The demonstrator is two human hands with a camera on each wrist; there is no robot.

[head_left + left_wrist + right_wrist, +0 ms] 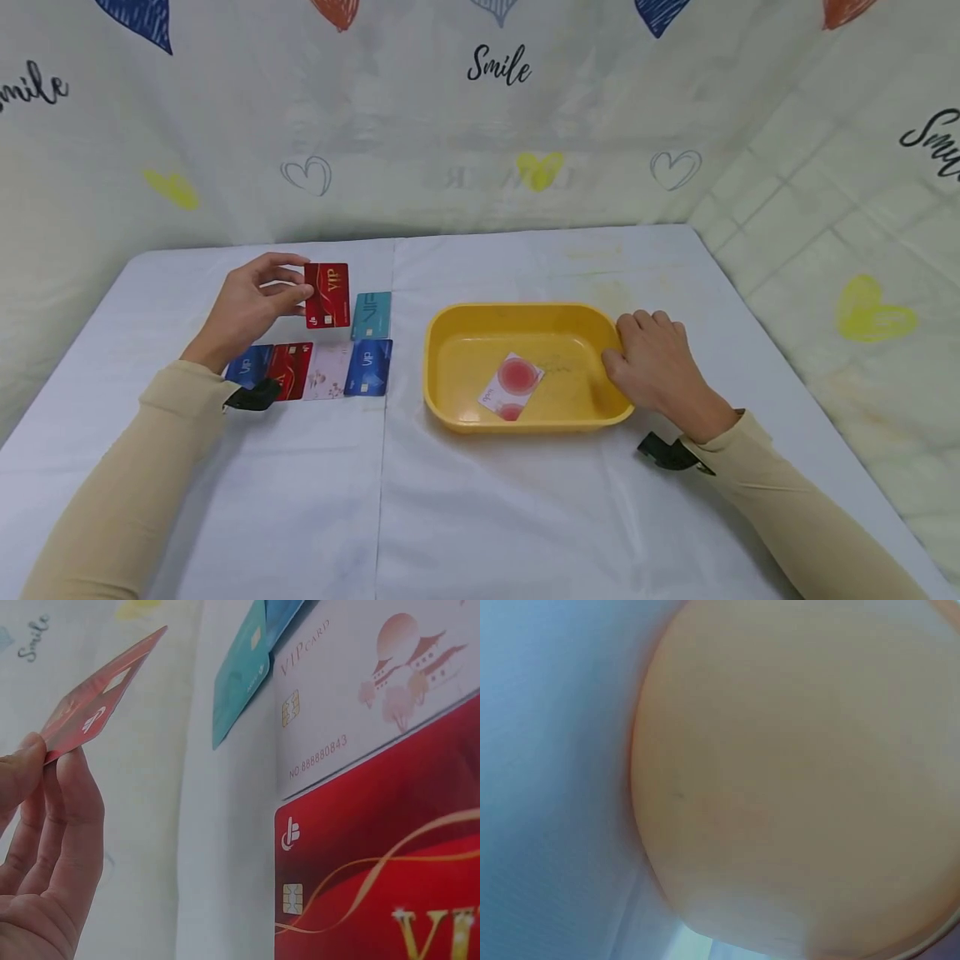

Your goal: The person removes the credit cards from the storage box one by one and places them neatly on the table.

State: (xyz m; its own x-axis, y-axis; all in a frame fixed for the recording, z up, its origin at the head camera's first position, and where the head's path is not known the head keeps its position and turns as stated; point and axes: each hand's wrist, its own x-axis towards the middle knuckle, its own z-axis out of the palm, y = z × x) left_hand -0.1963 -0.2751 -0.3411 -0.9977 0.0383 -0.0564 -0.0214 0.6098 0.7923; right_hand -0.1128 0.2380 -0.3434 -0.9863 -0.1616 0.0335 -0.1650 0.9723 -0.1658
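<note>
My left hand point(251, 304) pinches a red VIP card point(327, 296) between thumb and fingers, raised off the table. In the left wrist view the same card point(105, 694) tilts, its chip side showing. Below it lie a dark blue card point(250, 364), another red VIP card point(291, 371), a pale pink-patterned card point(327, 372) and a blue VIP card point(367, 367) in a row. Behind the row's right end is a teal VIP card point(372, 315). My right hand point(660, 362) grips the right rim of a yellow tray point(453, 358); a white card with pink circles point(517, 379) lies inside.
A white cloth covers the table point(480, 517), whose far edge meets a printed curtain point(405, 125). Dark wrist cameras sit under both sleeves. In the right wrist view the tray's side point(795, 780) fills most of the picture and the right hand does not show.
</note>
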